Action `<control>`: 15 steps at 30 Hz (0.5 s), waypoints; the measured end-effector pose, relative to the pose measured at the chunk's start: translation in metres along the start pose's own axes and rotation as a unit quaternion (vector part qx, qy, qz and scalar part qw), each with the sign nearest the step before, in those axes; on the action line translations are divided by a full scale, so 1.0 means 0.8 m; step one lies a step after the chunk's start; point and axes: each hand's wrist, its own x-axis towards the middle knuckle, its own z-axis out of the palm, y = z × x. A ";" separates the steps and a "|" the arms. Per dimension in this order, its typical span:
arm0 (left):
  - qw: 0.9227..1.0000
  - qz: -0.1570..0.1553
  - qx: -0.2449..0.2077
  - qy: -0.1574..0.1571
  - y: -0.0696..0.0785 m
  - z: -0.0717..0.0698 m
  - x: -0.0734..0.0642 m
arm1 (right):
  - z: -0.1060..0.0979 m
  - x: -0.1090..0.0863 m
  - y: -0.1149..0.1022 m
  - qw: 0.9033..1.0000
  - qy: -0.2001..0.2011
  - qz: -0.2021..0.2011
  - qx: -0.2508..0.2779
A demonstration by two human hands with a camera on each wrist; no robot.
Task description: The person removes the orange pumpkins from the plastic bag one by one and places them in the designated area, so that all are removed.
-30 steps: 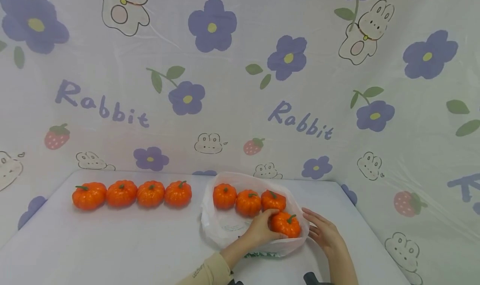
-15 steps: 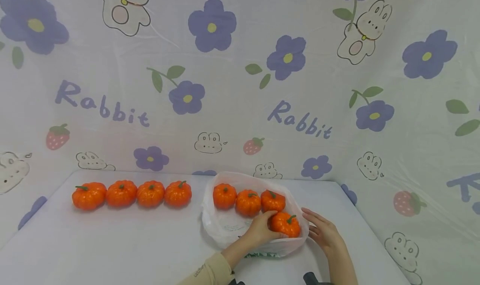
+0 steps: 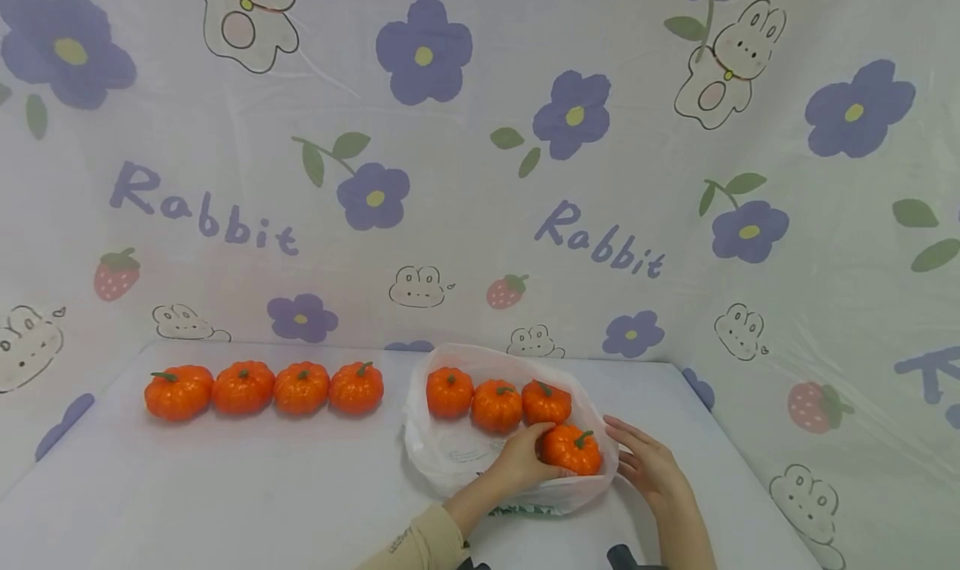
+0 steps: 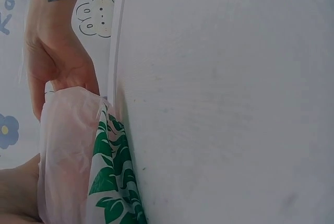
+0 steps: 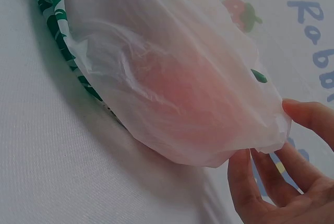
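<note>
this is a tabletop closed in by a curtain, something like a small makeshift studio; what sort of room lies beyond cannot be told. the thin, shiny curtain (image 3: 465, 228) hangs close behind the white table (image 3: 262, 487) and runs on past its left and right edges. purple flowers (image 3: 405, 74), strawberries (image 3: 501, 297) and cartoon rabbits (image 3: 417, 293) give it a homely look, and creases on the right show loose sheeting, not painted wall.

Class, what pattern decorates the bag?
Green leaves on the white bag, clearest in the left wrist view.
</note>
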 end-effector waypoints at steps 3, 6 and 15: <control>1.000 0.001 -0.009 0.000 0.000 0.000 0.000 | 0.000 -0.001 -0.001 1.000 -0.001 0.000 0.001; 1.000 0.001 -0.021 0.002 -0.001 0.000 0.001 | 0.001 -0.003 -0.002 1.000 -0.002 0.000 0.002; 1.000 0.002 -0.028 0.007 0.002 -0.002 -0.001 | 0.001 -0.005 -0.004 1.000 -0.005 -0.001 0.000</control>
